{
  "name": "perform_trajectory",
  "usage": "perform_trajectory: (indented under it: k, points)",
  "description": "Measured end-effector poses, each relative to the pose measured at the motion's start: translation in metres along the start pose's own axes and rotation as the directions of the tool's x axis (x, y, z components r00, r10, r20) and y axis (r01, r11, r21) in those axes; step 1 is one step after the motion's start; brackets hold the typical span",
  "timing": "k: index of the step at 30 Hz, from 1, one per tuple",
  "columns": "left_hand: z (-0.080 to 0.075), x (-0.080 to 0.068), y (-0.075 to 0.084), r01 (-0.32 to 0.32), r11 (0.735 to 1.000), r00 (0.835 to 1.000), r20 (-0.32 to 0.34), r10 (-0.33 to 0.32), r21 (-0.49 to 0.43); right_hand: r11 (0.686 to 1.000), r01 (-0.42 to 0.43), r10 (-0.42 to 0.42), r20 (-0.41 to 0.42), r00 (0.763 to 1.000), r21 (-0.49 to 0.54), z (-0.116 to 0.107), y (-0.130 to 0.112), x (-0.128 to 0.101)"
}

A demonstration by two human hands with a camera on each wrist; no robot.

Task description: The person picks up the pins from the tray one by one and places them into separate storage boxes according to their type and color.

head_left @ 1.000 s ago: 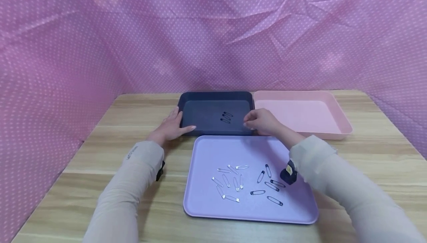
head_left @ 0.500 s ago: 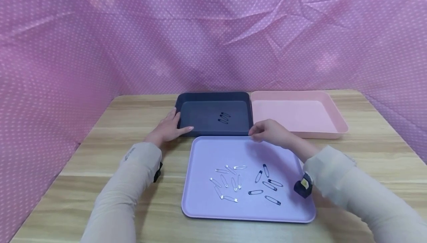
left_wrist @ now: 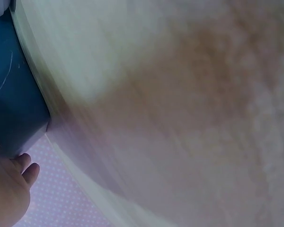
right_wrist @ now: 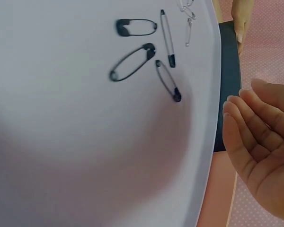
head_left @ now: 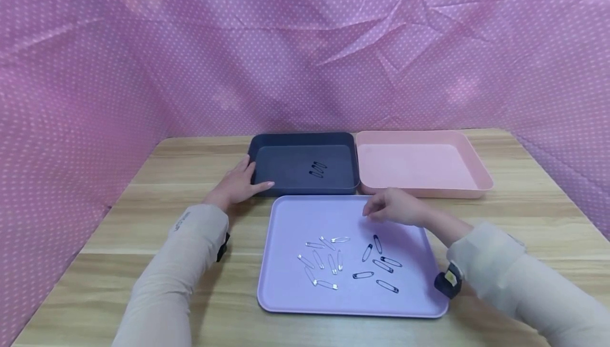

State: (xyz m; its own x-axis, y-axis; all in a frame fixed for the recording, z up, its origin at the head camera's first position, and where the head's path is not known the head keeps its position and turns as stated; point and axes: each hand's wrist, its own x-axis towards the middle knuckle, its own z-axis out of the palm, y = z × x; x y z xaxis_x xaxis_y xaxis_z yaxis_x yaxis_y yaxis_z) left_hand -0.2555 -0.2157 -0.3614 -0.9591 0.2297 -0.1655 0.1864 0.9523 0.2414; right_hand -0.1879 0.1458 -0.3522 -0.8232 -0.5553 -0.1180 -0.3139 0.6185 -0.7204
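My left hand [head_left: 236, 181] rests against the left side of the dark blue tray [head_left: 286, 190], thumb over its front rim. Inside that tray lie black safety pins [head_left: 317, 169], grouped right of the middle. Above the far right part of the lavender tray [head_left: 295, 299] is my right hand [head_left: 393, 207], its fingers loosely bent and nothing between them in the right wrist view. Several black safety pins [head_left: 383, 266] are spread on the right half of the lavender tray, nearest that hand. Several silver safety pins [head_left: 332, 264] lie to their left on the same tray.
A pink tray [head_left: 481, 190] stands to the right of the dark blue one, side by side with it. All the trays are on a wood-grain table [head_left: 152, 214]. A pink dotted cloth [head_left: 267, 71] hangs behind and at the sides.
My right hand has moved back from the dark blue tray's right front corner to over the lavender tray. My left hand stays at the dark blue tray. The head view has shifted slightly.
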Motion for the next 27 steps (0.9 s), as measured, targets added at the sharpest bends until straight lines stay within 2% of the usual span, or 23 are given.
perform_trajectory:
  k: [10,17,20,27]
  points:
    - [0.0,0.002,-0.001,-0.002,1.0,1.0,0.001,0.002,0.005,0.988,0.07,-0.064,0.048,0.997,-0.139,0.004,0.008,-0.011]
    - [0.0,0.004,-0.002,-0.01,1.0,1.0,0.006,0.009,0.017,0.984,0.124,-0.11,0.105,0.988,-0.13,0.004,0.01,-0.014]
    - [0.0,0.004,-0.002,-0.007,1.0,1.0,0.015,0.007,0.008,0.981,0.116,-0.099,0.112,0.989,-0.153,0.007,0.011,-0.016]
    - [0.0,0.002,0.0,-0.009,1.0,1.0,0.017,0.009,0.0,0.964,0.183,-0.156,0.15,0.976,-0.192,0.015,0.016,-0.016]
